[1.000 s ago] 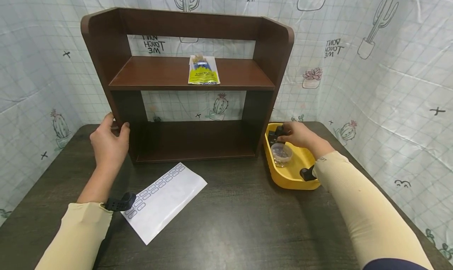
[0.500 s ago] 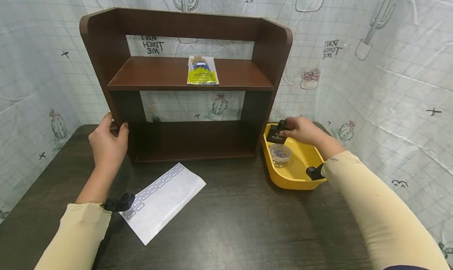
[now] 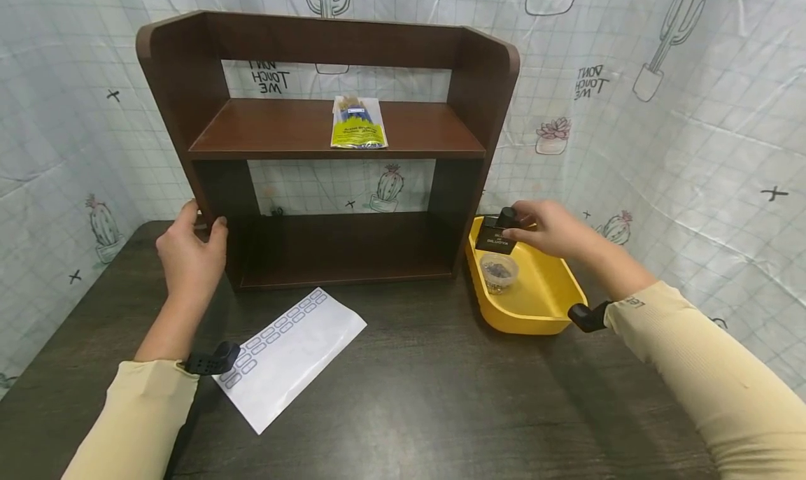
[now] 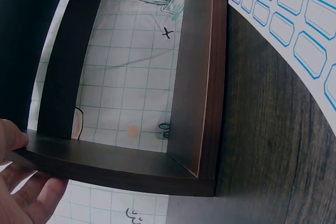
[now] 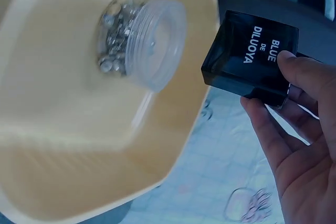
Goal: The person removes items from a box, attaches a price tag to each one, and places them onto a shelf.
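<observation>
A black square perfume bottle (image 3: 494, 238) with a black cap, lettered "BLUE DE DILUOYA", is pinched between the thumb and fingers of my right hand (image 3: 546, 227). The bottle sits over the far end of a yellow tray (image 3: 525, 324); the right wrist view shows its lettered face (image 5: 254, 51) close to the tray's rim. Inside the tray stands a clear round tub (image 3: 499, 273) of small shiny metallic pieces. My left hand (image 3: 192, 256) grips the left side panel of a dark brown two-tier shelf (image 3: 277, 126), thumb on one face and fingers on the other.
On the shelf's upper board lies a packet (image 3: 359, 126) of brushes with a yellow-green label. A white sheet (image 3: 292, 361) printed with outlined boxes lies on the dark table (image 3: 428, 396). Patterned cloth (image 3: 680, 186) hangs behind and at both sides.
My right hand has raised the bottle a little from the tray's far end, and the right forearm has swung rightward. The left hand has kept its grip on the shelf.
</observation>
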### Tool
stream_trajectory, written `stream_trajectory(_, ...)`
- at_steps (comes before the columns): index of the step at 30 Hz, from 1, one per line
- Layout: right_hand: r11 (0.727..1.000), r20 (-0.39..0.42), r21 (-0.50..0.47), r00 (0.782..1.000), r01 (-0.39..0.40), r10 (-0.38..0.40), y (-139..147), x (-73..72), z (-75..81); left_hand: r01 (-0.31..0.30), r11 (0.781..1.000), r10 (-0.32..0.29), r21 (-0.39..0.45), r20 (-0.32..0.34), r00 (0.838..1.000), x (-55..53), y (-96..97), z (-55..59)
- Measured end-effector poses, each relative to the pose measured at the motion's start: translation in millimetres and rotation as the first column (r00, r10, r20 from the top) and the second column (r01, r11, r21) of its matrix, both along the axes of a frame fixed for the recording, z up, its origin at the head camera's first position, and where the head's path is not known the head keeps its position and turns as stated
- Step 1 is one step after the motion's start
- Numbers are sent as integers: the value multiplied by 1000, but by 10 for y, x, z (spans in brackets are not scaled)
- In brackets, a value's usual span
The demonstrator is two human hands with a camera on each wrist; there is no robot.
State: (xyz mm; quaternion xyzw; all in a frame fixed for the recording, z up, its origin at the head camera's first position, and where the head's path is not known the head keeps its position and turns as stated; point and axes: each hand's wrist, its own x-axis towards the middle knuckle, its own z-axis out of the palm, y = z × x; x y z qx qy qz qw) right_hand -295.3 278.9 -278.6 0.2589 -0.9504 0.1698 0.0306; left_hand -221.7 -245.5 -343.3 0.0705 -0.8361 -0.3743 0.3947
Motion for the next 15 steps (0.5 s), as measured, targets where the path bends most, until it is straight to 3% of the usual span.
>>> stream_trajectory(9,996,-21,0,996,-85,85,-205,295,116,0,1000,0,6,5,1000,-7,12,16)
stream_trajectory(15,986,-32,-1,986,-165,165,-412,435,100,0,1000,0,10,8,1000,4,5,23)
